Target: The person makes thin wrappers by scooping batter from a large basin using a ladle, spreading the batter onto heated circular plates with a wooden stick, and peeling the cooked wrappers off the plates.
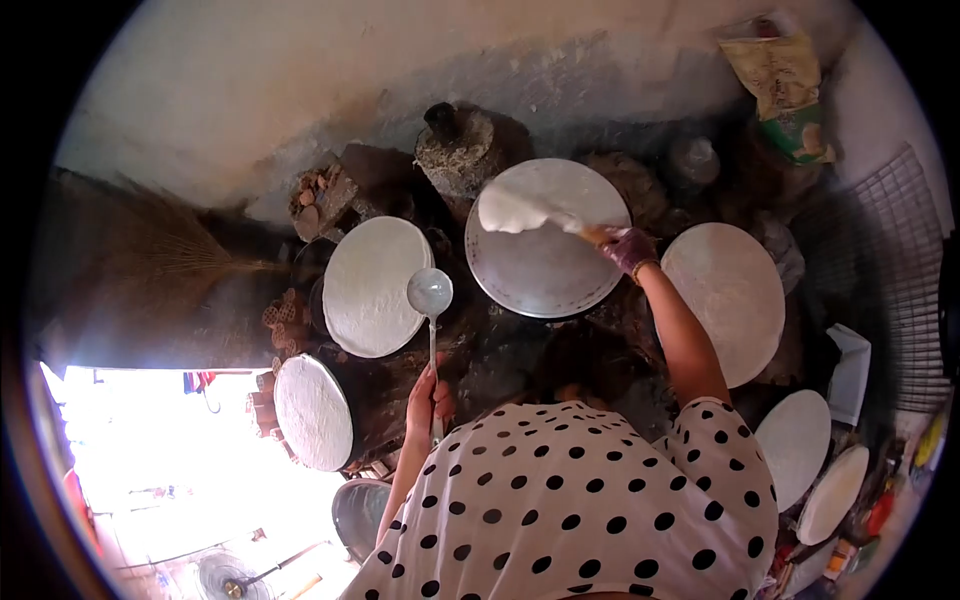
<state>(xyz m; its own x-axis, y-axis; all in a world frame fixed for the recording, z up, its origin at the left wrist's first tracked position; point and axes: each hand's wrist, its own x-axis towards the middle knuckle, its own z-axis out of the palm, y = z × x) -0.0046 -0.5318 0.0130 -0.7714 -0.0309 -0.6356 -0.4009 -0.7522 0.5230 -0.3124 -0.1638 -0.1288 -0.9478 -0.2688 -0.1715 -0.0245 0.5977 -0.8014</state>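
My left hand (431, 398) is closed around the long handle of a metal ladle (430, 292), held upright between two round pans. My right hand (630, 252), in a purple glove, grips the wooden handle of a tool with a soft, white, motion-smeared head (512, 210), perhaps a brush. That head is over the far left part of a large round grey metal pan (550, 265); whether it touches the surface I cannot tell. To the left is a round pan covered in a white layer (375, 290). Another white-covered round (724, 305) lies right of my right forearm.
More white-covered rounds stand at lower left (313, 413) and lower right (795, 448). A metal basin (361, 515) is beside my left arm. Behind the pans are a clay-like stump (455, 150) and a straw broom (190, 245). A printed sack (780, 85) hangs at upper right.
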